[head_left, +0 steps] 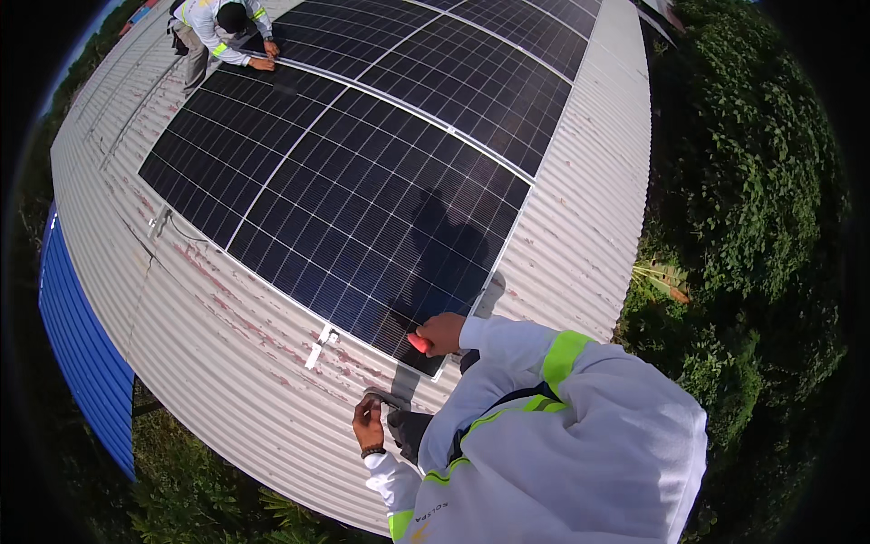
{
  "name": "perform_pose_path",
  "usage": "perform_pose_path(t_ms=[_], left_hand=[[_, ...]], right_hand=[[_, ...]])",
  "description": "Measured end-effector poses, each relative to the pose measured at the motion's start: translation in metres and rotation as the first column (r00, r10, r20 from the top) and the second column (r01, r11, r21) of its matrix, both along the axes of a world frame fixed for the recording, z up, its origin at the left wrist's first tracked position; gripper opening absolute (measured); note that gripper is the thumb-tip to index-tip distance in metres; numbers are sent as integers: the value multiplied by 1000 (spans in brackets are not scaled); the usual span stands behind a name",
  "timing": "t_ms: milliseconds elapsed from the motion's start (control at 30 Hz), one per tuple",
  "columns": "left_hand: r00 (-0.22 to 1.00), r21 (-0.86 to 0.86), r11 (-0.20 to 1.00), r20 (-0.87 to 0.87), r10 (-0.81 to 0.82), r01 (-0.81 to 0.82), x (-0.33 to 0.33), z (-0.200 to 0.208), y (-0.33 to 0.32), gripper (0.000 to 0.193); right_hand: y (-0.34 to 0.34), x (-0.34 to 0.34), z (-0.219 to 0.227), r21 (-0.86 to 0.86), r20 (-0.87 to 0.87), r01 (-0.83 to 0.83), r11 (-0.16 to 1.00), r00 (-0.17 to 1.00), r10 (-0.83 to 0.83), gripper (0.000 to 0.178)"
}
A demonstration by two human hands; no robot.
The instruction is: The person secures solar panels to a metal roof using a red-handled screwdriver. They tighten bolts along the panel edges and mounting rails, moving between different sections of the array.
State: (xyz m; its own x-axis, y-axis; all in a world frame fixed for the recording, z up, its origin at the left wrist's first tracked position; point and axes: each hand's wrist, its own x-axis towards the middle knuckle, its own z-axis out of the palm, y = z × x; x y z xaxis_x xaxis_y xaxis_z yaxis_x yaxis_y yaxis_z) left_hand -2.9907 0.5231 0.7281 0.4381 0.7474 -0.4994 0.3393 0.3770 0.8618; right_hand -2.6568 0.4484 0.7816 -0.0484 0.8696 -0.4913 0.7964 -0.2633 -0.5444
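Observation:
My right hand [441,334] is closed around a small red object [419,343], whose kind I cannot make out. It is over the near right corner of a dark solar panel [362,227] with a thin pale frame. My left hand [369,426], a dark band at its wrist, is low beside my dark-clad leg [410,433]. Its fingers are curled in; whatever they hold, if anything, is hidden. Off the panel's near edge, a silver metal bracket [321,346] rests on the corrugated roof [245,354]. My shadow falls across the panel.
More panels [471,72] extend up the roof, with pale rails between them. A co-worker [222,32] bends over the panels at the far left. Another bracket [159,222] sits by the left near edge. Beyond the roof edges are trees [752,181] and a blue roof [82,335].

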Motion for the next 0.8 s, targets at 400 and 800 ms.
perform_pose_path(t_ms=[400, 800], left_hand=[[820, 87, 875, -403, -406, 476, -135, -40, 172, 43], [884, -79, 960, -375, -279, 270, -202, -237, 183, 56]], right_hand=[[30, -184, -37, -127, -107, 321, 938, 936, -335, 41], [25, -251, -226, -73, -347, 260, 963, 899, -269, 46]])
